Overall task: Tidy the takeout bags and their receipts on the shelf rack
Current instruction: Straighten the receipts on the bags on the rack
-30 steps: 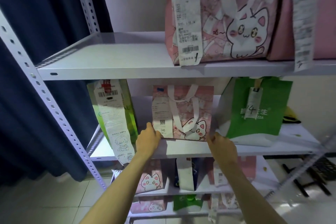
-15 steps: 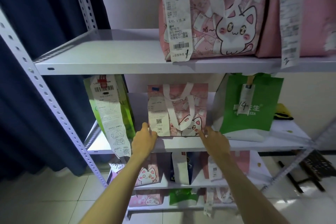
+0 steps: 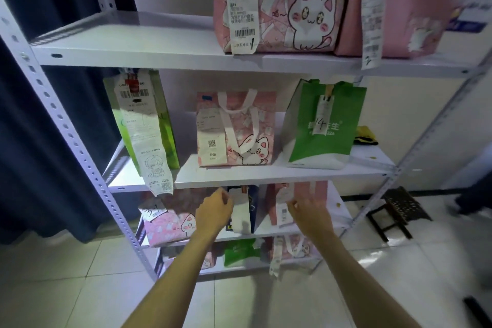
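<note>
On the white shelf rack (image 3: 266, 177) the middle shelf holds a small pink cat bag (image 3: 239, 128) with its receipt (image 3: 211, 141), between a light green bag (image 3: 162, 114) and a green bag (image 3: 323, 125). My left hand (image 3: 214, 206) hangs below that shelf, fingers curled against the white receipt (image 3: 241, 214) of a dark blue bag (image 3: 253, 202). My right hand (image 3: 310, 210) is curled with its fingertips at the receipt (image 3: 283, 212) of a pink bag (image 3: 306, 192). Whether either hand grips its receipt is unclear.
A big pink cat bag (image 3: 292, 2) and another pink bag (image 3: 415, 8) stand on the top shelf, long receipts hanging down. A tilted pink bag (image 3: 170, 224) leans beside my left hand. Dark curtain (image 3: 40, 141) on the left, black stool (image 3: 396, 210) on the right.
Both hands have let go of the small pink cat bag on the middle shelf and dropped to the shelf below. The view has tilted downward.
</note>
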`<control>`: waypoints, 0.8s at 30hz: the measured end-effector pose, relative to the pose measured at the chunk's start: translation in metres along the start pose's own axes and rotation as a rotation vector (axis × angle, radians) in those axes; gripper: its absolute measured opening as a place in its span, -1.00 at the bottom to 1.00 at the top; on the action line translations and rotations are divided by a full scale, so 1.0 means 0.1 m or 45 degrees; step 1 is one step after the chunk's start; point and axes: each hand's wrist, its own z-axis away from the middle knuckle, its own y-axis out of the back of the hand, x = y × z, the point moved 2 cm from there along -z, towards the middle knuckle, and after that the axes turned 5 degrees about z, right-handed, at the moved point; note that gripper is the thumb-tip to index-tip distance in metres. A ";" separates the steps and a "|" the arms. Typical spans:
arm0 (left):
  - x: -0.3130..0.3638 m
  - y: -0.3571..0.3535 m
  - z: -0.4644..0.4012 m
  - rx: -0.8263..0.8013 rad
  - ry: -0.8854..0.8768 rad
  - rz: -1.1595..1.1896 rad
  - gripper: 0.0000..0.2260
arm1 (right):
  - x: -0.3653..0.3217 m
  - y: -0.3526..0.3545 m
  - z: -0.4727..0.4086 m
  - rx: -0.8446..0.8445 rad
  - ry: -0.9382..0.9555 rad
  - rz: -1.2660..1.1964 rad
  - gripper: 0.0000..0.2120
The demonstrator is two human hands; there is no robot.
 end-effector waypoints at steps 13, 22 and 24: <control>0.15 -1.11 0.47 -0.277 0.019 0.107 -0.93 | 0.93 -0.65 0.36 -0.309 -0.058 -0.155 -0.76; 0.05 -1.88 0.68 -0.305 0.199 0.087 -0.93 | 1.38 -1.17 0.37 -0.494 0.060 -0.191 -0.76; -0.04 -1.96 0.68 -0.304 0.230 0.104 -0.88 | 1.35 -1.29 0.34 -0.530 0.083 -0.262 -0.77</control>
